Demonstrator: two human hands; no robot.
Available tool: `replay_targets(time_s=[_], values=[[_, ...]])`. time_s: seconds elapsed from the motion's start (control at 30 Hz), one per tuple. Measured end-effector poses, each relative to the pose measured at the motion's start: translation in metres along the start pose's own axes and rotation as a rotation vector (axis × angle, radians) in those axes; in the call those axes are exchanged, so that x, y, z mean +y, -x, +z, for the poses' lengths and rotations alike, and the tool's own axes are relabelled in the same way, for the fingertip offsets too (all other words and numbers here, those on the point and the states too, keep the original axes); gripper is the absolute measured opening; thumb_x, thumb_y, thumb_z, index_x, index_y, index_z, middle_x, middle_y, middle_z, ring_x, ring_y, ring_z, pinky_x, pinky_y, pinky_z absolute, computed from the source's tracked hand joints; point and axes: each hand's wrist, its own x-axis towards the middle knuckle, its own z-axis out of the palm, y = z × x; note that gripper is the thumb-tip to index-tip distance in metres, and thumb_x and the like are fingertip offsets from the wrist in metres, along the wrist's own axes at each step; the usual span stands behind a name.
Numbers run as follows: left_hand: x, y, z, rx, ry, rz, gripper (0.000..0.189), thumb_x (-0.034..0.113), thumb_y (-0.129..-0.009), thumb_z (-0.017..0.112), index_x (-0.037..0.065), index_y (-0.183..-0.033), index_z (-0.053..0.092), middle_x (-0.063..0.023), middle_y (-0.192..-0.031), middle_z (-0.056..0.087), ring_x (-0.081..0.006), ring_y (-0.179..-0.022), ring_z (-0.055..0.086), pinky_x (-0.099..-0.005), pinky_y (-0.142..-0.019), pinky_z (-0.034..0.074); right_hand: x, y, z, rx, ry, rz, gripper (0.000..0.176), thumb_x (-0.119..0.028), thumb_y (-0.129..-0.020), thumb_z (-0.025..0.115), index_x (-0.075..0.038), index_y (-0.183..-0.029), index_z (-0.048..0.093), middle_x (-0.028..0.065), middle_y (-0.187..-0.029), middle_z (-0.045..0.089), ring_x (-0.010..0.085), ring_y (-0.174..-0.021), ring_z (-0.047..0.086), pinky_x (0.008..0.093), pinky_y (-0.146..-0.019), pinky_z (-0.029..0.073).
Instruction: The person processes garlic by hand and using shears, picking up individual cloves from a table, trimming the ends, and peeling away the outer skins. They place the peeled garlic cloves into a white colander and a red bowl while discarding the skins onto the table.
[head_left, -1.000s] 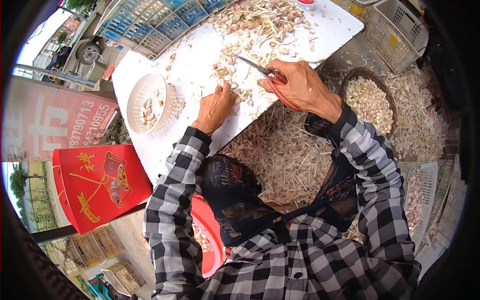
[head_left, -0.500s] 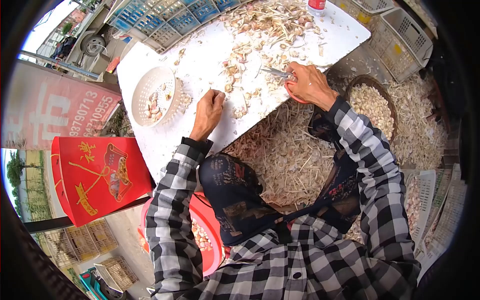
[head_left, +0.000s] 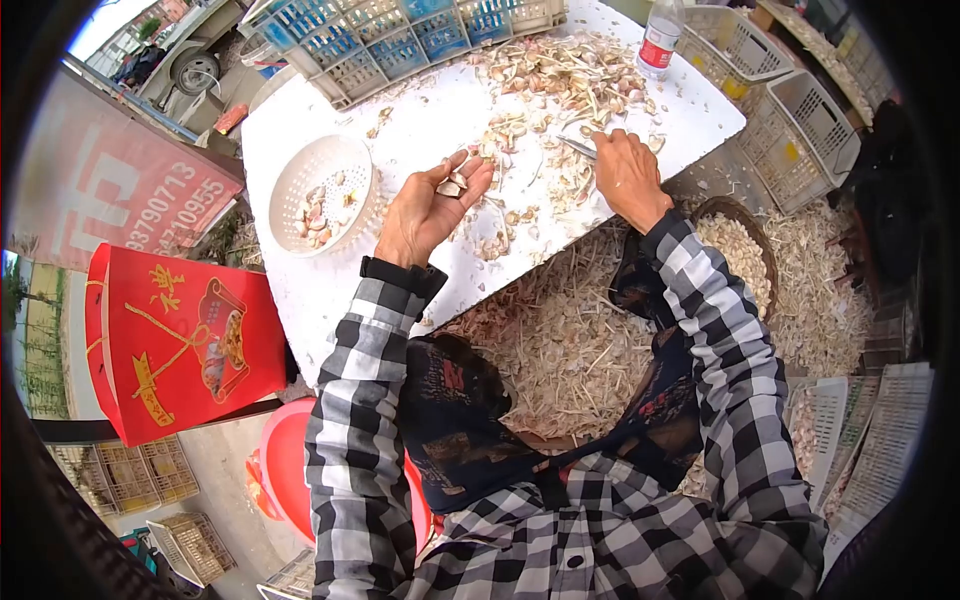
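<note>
My left hand [head_left: 420,213] is turned palm up over the white table [head_left: 420,130], its fingers curled round a few garlic cloves [head_left: 453,186]. To its left sits a white colander [head_left: 279,205] with garlic cloves in the bottom. My right hand [head_left: 630,178] rests at the table's near right side, back upward, holding scissors [head_left: 577,147]; their blades point left and the handles are hidden under the hand. A heap of garlic cloves, skins and stalks [head_left: 565,80] lies beyond both hands, with scraps trailing between them.
A blue-and-white crate [head_left: 400,45] stands at the table's far edge, and a bottle [head_left: 659,40] at the far right. A red gift bag [head_left: 190,340] is at left, above a red basin [head_left: 290,470]. A basket of peeled garlic [head_left: 735,250] and plastic crates [head_left: 800,140] are at right.
My left hand has turned from a closed, back-up pose to palm up, showing garlic cloves. My right hand has rolled over with the scissors, toward the garlic heap. The view has shifted a little.
</note>
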Motion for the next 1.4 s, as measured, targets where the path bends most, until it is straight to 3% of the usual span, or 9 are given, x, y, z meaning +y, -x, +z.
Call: replay_targets(time_s=[0.17,0.33,0.53,0.63,0.93,1.07,1.2,1.3,1.4], values=[[-0.008,-0.016,-0.001,-0.035,0.160,0.055,0.039,-0.001,-0.095,0.033,-0.008,-0.133,0.027,-0.0305,-0.131,0.035,-0.0407,-0.121,0.041,-0.0452,-0.103,0.043,-0.065,-0.035,-0.017,-0.174,-0.722,0.135,0.017,-0.009,-0.081,0.054,0.004,-0.087,0.064,0.0221,-0.069,0.060,0.0337,-0.062,0.061,0.0417,-0.060,0.047],[0.024,-0.014,-0.036,0.279,0.035,0.499,0.052,-0.004,-0.087,0.036,-0.004,-0.138,0.026,-0.0119,-0.104,0.047,-0.0163,-0.078,0.046,-0.0268,-0.067,0.043,-0.099,-0.051,0.015,-0.197,-0.824,-0.010,0.019,-0.010,-0.081,0.054,0.006,-0.083,0.064,0.0222,-0.067,0.061,0.0324,-0.058,0.061,0.0397,-0.056,0.047],[0.018,0.000,-0.027,0.276,0.084,0.364,0.039,0.005,-0.090,0.041,-0.001,-0.128,0.039,-0.0088,-0.094,0.052,-0.0164,-0.075,0.048,-0.0301,-0.066,0.042,-0.113,-0.052,0.053,-0.270,-0.434,-0.139,0.013,-0.004,-0.073,0.056,0.008,-0.072,0.061,0.0239,-0.071,0.061,0.0392,-0.067,0.062,0.0428,-0.063,0.050],[0.012,-0.001,-0.021,0.284,0.095,0.283,0.019,0.007,-0.092,0.047,-0.003,-0.109,0.047,-0.0110,-0.091,0.052,-0.0191,-0.075,0.049,-0.0299,-0.064,0.045,-0.107,-0.058,0.042,-0.418,-0.627,-0.010,0.015,-0.005,-0.073,0.058,0.003,-0.084,0.065,0.0228,-0.081,0.064,0.0349,-0.078,0.064,0.0420,-0.066,0.052],[-0.009,0.000,-0.007,0.276,-0.040,0.066,0.032,0.019,-0.095,0.041,-0.004,-0.116,0.045,-0.0145,-0.098,0.055,-0.0250,-0.082,0.056,-0.0345,-0.073,0.049,-0.102,-0.090,-0.028,-0.576,-1.227,0.289,0.027,-0.021,-0.083,0.068,-0.001,-0.101,0.066,0.0083,-0.085,0.067,0.0132,-0.075,0.063,0.0255,-0.064,0.052],[-0.009,-0.002,-0.013,0.137,0.012,0.079,0.036,0.014,-0.095,0.035,-0.008,-0.123,0.040,-0.0166,-0.100,0.053,-0.0247,-0.083,0.054,-0.0347,-0.074,0.049,-0.073,-0.100,0.017,-0.447,-0.643,0.137,0.026,-0.019,-0.079,0.064,0.001,-0.096,0.067,0.0157,-0.079,0.067,0.0233,-0.064,0.064,0.0339,-0.062,0.052],[-0.007,0.000,-0.013,0.134,0.042,0.162,0.043,0.006,-0.093,0.036,-0.009,-0.133,0.032,-0.0139,-0.103,0.049,-0.0181,-0.077,0.046,-0.0293,-0.068,0.046,-0.073,-0.078,0.043,-0.373,-0.531,-0.142,0.026,-0.014,-0.076,0.061,0.003,-0.095,0.064,0.0205,-0.078,0.064,0.0327,-0.072,0.064,0.0400,-0.067,0.050],[-0.004,0.003,-0.008,0.188,0.059,0.172,0.035,0.006,-0.094,0.037,-0.005,-0.127,0.040,-0.0108,-0.099,0.050,-0.0146,-0.073,0.045,-0.0252,-0.060,0.041,-0.068,-0.068,0.033,-0.470,-0.621,0.082,0.027,-0.013,-0.075,0.061,0.003,-0.097,0.063,0.0220,-0.084,0.063,0.0331,-0.077,0.063,0.0409,-0.069,0.049],[-0.005,0.002,-0.006,0.182,0.111,0.175,0.029,0.008,-0.095,0.036,-0.004,-0.121,0.043,-0.0071,-0.088,0.049,-0.0132,-0.068,0.042,-0.0255,-0.057,0.039,-0.048,-0.058,0.028,-0.427,-0.526,-0.006,0.028,-0.011,-0.074,0.060,0.002,-0.100,0.062,0.0214,-0.080,0.064,0.0329,-0.072,0.063,0.0402,-0.067,0.049]])
